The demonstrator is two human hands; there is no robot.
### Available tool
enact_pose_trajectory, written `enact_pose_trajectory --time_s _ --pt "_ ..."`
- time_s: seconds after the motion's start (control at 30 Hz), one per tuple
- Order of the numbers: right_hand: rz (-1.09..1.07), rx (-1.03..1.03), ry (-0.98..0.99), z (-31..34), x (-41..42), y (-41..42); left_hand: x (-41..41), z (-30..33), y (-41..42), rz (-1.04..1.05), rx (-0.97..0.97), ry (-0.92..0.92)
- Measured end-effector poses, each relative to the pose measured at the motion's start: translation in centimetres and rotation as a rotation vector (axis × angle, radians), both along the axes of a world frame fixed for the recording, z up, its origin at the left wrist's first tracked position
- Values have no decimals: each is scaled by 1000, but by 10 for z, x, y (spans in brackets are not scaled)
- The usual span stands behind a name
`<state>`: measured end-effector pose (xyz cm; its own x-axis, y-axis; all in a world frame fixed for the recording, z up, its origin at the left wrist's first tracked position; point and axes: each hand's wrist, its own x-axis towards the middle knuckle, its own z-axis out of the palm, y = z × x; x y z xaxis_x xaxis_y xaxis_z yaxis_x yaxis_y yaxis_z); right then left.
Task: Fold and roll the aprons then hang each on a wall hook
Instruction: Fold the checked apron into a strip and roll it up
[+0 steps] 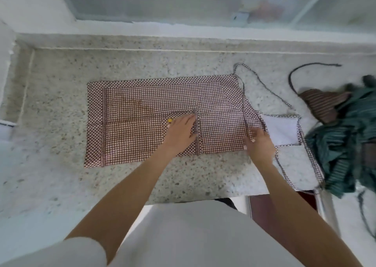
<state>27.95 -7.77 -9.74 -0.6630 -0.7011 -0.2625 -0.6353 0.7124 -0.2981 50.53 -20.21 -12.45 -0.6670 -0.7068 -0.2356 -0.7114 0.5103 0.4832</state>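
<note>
1. Checked apron lies flat on the speckled counter, folded lengthwise, bib end to the right.
2. Left hand presses flat on the cloth at the pocket seam, fingers straight, gripping nothing.
3. Right hand sits at the waist edge, fingers curled; it looks to be pinching cloth or strap, though I cannot tell for sure.
4. This is the folding step, rolling not yet begun.
5. Next, I'd judge: tuck bib and straps inward, then roll tightly.
6. Two more aprons wait bunched at the right; no hook in view.
</note>
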Motion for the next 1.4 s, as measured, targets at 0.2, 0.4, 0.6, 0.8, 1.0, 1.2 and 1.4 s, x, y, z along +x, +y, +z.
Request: enact_pose_trajectory --time_s 0.2,0.4,0.6,0.8,1.0,1.2,1.4 --pt "98 197 -56 -13 -35 -23 -72 -6 -14 -152 30 -230" --pt "131 34 -106 -6 -80 -82 -74 -17 -15 -176 2 -281" --pt "118 -244 6 14 -141 -134 -78 -10 -11 -158 -17 -383" --pt "261 -302 -38 3 -148 -74 -94 -2 9 -169 -80 -304" --pt "442 109 256 -26 -103 36 -135 -4 51 -385 -86 -24" --pt "568 198 302 -21 -129 49 -145 -8 71 -379 -4 -18" --pt "382 50 181 1 -187 25 -139 -13 79 -305 44 -57"
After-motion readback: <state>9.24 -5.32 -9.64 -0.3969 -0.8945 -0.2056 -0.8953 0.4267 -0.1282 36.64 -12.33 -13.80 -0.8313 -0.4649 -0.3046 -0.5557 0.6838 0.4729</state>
